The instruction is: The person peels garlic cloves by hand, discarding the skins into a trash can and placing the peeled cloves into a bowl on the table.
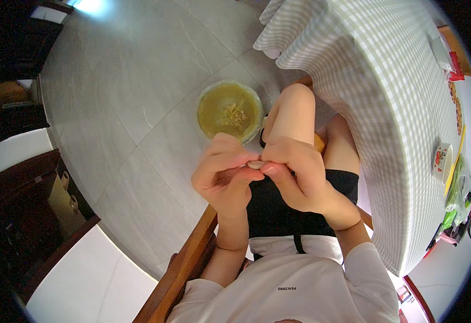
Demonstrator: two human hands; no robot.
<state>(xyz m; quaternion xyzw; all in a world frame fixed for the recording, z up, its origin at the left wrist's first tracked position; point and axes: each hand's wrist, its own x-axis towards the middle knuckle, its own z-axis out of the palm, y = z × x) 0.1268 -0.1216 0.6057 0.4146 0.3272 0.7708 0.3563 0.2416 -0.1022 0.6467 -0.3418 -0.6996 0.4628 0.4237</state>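
Over my lap, both hands meet at their fingertips around a small pale oval piece (255, 164) that looks like a nut or a pod. My left hand (222, 175) pinches its left end between thumb and index finger. The right end is pinched by my right hand (297, 172) in the same way. Most of the piece is covered by the fingers, so its exact kind cannot be made out. Beyond my hands, a round yellow-green bin (212, 105) stands on the floor. Pale brown scraps (235, 116) lie at its bottom.
A table with a checked cloth (354, 97) is close on my right. On it are a patterned bowl (443, 161), reddish-brown pieces (454, 107), a red packet (456, 67) and plastic bags (458, 194). A wooden chair arm (184, 269) runs along my left; dark cabinets (20, 215) stand farther left.
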